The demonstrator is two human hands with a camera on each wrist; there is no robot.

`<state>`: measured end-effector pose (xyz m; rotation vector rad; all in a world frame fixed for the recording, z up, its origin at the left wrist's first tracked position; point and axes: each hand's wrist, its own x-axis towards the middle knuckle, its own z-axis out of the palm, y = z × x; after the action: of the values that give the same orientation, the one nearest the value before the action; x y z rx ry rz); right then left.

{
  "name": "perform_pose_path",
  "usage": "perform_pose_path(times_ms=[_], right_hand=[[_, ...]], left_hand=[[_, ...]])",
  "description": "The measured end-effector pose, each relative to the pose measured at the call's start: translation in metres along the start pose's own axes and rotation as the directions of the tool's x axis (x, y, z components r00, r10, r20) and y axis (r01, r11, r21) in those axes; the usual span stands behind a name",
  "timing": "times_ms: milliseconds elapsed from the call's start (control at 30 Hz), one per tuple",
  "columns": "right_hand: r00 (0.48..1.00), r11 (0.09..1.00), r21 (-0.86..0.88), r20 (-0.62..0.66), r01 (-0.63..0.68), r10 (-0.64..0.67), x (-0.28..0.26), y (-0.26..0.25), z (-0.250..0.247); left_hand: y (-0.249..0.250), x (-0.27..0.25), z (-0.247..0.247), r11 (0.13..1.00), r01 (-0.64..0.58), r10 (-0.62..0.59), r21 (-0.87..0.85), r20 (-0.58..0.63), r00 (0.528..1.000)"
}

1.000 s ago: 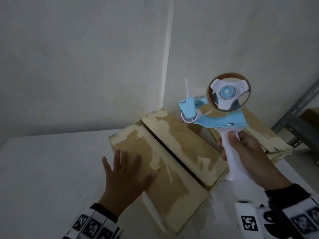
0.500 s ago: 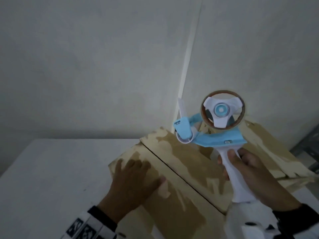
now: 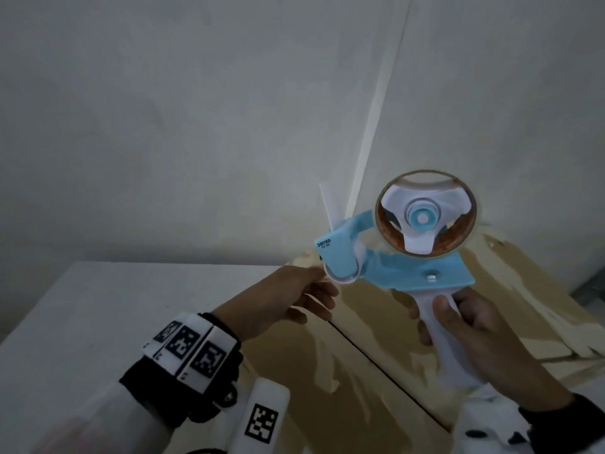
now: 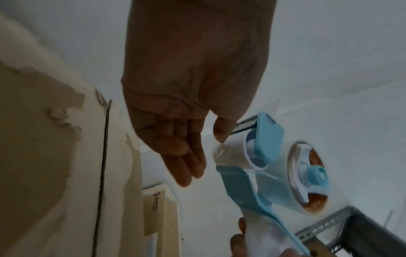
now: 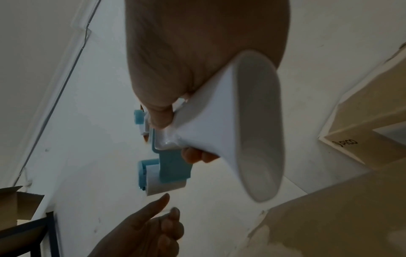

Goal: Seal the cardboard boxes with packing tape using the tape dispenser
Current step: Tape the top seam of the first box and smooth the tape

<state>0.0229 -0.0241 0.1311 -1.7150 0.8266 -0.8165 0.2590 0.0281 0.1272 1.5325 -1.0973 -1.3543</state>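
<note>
My right hand [image 3: 458,326] grips the white handle of a blue and white tape dispenser [image 3: 409,273] and holds it upright above a worn cardboard box [image 3: 311,371]. The tape roll [image 3: 458,240] sits at the dispenser's top. My left hand [image 3: 314,290] is raised off the box, its fingers relaxed and extended towards the white front roller [image 3: 340,276]. In the left wrist view the thumb [image 4: 222,132] touches the roller [image 4: 232,154] just below the toothed blade. The box flaps lie down with a dark seam [image 3: 376,358] between them. From the right wrist view, the handle [image 5: 219,121] fills my right hand [image 5: 180,135].
The box lies on a white table [image 3: 98,306] in a wall corner. A second cardboard box [image 3: 530,290] lies behind on the right; one marked PICO [image 4: 158,200] shows too. A grey metal rack [image 4: 329,224] stands at the right. An open carton [image 5: 13,200] sits on a dark shelf.
My left hand has lifted off the box flap and risen to the dispenser's front roller. My right hand still holds the dispenser, which has tilted slightly.
</note>
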Motion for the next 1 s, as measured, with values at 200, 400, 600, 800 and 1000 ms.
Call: perform_pose_path(times_ms=[200, 400, 600, 800, 1000], right_hand=[[1.0, 0.999, -0.029, 0.022, 0.021, -0.02, 0.005, 0.001, 0.005], [0.997, 0.993, -0.096, 0.037, 0.064, -0.061, 0.012, 0.003, 0.015], [0.995, 0.981, -0.167, 0.054, 0.094, -0.086, 0.02, 0.001, 0.023], [0.994, 0.982, -0.159, 0.055, 0.099, -0.091, 0.022, -0.001, 0.017], [0.995, 0.952, -0.29, 0.04, 0.102, -0.094, 0.025, 0.003, 0.008]], left_hand=[[0.001, 0.005, -0.011, 0.993, 0.055, -0.054, -0.108, 0.019, 0.998], [0.004, 0.014, -0.027, 0.989, 0.121, -0.124, -0.089, -0.024, 0.992], [0.011, 0.023, -0.044, 0.982, 0.177, -0.174, 0.069, -0.05, 0.984], [0.016, 0.031, -0.058, 0.976, 0.166, -0.164, 0.142, -0.028, 0.986], [0.014, 0.05, -0.063, 0.959, 0.136, -0.139, 0.247, -0.007, 0.99]])
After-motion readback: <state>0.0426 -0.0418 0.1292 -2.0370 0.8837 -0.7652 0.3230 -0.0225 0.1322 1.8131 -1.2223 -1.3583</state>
